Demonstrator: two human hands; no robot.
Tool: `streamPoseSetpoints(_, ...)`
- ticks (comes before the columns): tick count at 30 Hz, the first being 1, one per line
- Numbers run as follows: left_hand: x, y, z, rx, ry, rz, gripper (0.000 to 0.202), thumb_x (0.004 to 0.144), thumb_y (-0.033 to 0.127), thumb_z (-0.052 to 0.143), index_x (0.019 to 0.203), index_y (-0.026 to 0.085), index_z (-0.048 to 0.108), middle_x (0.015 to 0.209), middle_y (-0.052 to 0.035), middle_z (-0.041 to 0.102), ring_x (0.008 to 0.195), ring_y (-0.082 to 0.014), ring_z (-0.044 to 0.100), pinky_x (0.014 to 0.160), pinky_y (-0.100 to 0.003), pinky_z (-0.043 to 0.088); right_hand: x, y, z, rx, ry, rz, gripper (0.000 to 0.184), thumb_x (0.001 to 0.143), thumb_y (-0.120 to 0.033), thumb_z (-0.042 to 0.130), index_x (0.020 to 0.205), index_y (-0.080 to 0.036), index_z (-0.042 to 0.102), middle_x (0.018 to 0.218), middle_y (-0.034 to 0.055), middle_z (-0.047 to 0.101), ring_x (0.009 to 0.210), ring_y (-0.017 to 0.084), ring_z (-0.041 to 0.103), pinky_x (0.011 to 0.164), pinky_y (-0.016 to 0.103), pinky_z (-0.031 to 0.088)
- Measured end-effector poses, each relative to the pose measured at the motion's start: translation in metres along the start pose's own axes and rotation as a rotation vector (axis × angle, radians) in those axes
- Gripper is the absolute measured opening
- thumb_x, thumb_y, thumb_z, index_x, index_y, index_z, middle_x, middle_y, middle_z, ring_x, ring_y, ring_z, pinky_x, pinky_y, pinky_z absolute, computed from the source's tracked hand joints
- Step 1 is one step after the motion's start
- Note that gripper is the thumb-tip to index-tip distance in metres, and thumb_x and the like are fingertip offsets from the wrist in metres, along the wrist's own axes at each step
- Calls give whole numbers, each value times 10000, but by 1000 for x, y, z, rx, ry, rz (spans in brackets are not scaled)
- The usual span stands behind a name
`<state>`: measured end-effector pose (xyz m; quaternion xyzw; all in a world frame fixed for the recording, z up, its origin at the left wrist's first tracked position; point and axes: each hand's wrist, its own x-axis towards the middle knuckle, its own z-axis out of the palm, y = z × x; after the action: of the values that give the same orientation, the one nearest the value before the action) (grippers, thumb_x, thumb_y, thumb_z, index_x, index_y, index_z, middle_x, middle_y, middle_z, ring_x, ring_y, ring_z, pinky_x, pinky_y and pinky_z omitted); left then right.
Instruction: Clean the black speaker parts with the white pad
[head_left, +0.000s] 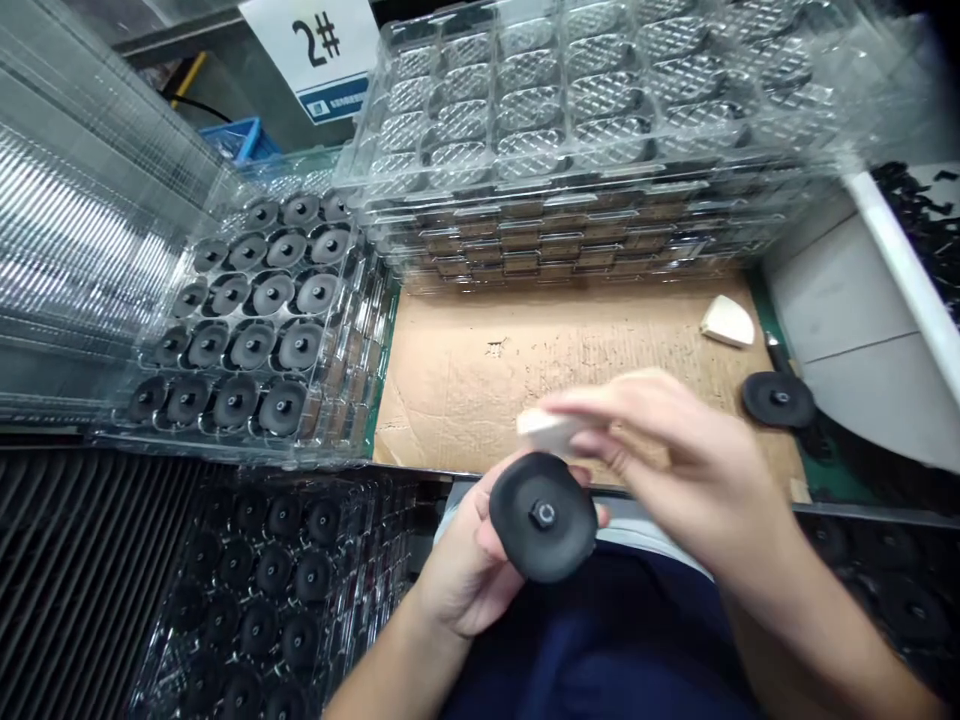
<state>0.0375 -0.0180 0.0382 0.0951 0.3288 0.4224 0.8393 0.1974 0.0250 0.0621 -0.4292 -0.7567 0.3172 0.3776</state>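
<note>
My left hand (472, 570) is closed around the edge of a rounded black part (544, 520), which has a small round stub at its middle facing up. Just above it, my right hand (667, 450) pinches a pale sponge wedge (551, 428) between thumb and fingers. The sponge is close to the far edge of the black part; whether they touch I cannot tell. My right fingers are slightly blurred. Both hands are over the front edge of a cardboard sheet (450, 390).
A clear tray (322, 385) full of similar black parts stands at left. Stacked clear trays (570, 190) line the back. On the right lie another sponge wedge (727, 322), a single black part (778, 398) and a white bin (862, 290). More filled trays (352, 560) sit below left.
</note>
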Motion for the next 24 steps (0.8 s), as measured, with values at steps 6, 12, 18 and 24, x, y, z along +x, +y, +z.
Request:
streamPoseSetpoints(6, 2, 4, -5, -132, 12, 72, 527, 614, 336, 797, 1102, 308, 598, 1095, -16, 673, 967, -232, 676, 766, -276, 552, -43, 72, 25, -163, -4, 420, 244, 895, -268, 516, 1104, -181, 606, 918, 56, 634, 740, 148, 617, 641, 276, 527)
streamPoseSetpoints(12, 6, 5, -10, -139, 123, 101, 547, 609, 362, 789, 1117, 261, 615, 1176, -34, 634, 1058, -230, 631, 883, -303, 516, -69, 76, 55, -356, -8, 452, 287, 920, -292, 439, 1053, -157, 654, 1126, 150, 518, 918, 233, 611, 721, 398, 531)
streamPoseSetpoints(18, 9, 4, -12, -158, 148, 130, 489, 646, 338, 769, 1103, 234, 631, 1179, -33, 646, 1071, -238, 629, 912, -310, 503, -72, 76, 51, -405, -53, 423, 304, 871, -244, 482, 1118, -151, 631, 958, 107, 559, 706, 186, 624, 561, 321, 523)
streamPoseSetpoints(24, 9, -1, -8, -113, 176, 143, 497, 624, 308, 795, 1089, 220, 641, 1177, -38, 642, 1068, -236, 624, 934, -331, 488, -38, 48, 24, -294, 28, 383, 295, 896, -271, 497, 1168, -193, 578, 920, 47, 657, 592, 124, 570, 551, 257, 495)
